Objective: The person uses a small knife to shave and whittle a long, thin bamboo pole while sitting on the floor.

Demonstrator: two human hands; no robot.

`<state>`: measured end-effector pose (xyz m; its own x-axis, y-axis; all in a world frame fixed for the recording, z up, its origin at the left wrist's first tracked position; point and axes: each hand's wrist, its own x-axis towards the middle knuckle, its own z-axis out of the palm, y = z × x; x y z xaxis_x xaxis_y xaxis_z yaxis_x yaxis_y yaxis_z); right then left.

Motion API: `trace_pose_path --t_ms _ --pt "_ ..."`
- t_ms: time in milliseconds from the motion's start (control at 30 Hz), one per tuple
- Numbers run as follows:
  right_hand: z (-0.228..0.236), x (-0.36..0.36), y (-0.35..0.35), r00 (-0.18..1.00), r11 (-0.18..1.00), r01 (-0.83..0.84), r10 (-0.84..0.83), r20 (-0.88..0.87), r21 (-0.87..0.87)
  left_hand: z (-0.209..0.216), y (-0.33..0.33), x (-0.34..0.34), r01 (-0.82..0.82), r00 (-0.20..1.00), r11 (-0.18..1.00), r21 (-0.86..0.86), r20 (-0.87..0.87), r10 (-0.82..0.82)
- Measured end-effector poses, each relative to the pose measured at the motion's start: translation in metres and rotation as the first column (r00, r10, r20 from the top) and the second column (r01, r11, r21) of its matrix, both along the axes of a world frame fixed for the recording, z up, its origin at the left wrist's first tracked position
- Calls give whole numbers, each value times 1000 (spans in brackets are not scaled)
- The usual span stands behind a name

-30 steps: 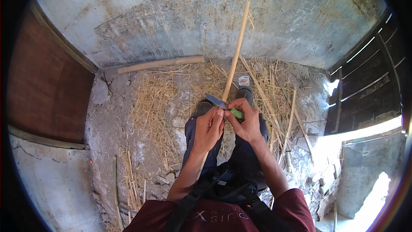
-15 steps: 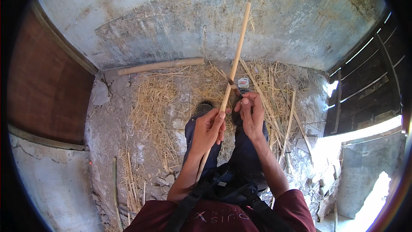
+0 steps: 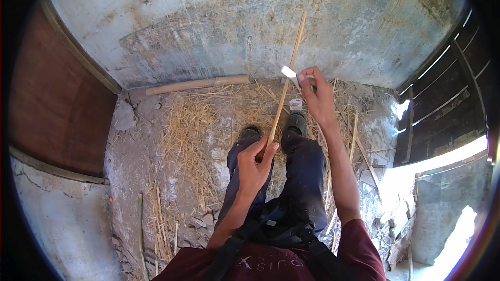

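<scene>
A long, narrow bamboo strip (image 3: 285,91) slants up and away in front of me, its far end over the wall. My left hand (image 3: 256,162) is closed round its near part, thumb on top. Farther along, my right hand (image 3: 319,96) pinches a knife (image 3: 289,74) by its handle, which the fingers mostly hide. The blade gleams bright white and crosses the strip; whether it touches, I cannot tell. Below the hands are my dark trousers and shoes (image 3: 296,124).
Straw-like shavings (image 3: 190,130) litter the floor. A thick bamboo pole (image 3: 198,85) lies along the concrete wall (image 3: 208,26). Split strips (image 3: 354,136) and rubble (image 3: 398,224) lie at right, a green stick (image 3: 140,229) at left. A small white box (image 3: 296,104) sits beyond my shoes.
My right hand has moved away from me along the strip with the knife, whose blade now shines white. My left hand has come slightly nearer, still holding the strip.
</scene>
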<state>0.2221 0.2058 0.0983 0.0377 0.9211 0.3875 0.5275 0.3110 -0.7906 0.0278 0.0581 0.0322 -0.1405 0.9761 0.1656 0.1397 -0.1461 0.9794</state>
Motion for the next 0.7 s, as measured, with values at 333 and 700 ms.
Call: trace_pose_path --t_ms 333,700 --pt "25 10 94 982 975 182 -187 21 130 2 -1 1 27 999 1000 -16 29 -27" --pt "8 -17 47 996 991 51 -41 -81 127 -3 -2 -7 35 999 999 23 -9 -35"
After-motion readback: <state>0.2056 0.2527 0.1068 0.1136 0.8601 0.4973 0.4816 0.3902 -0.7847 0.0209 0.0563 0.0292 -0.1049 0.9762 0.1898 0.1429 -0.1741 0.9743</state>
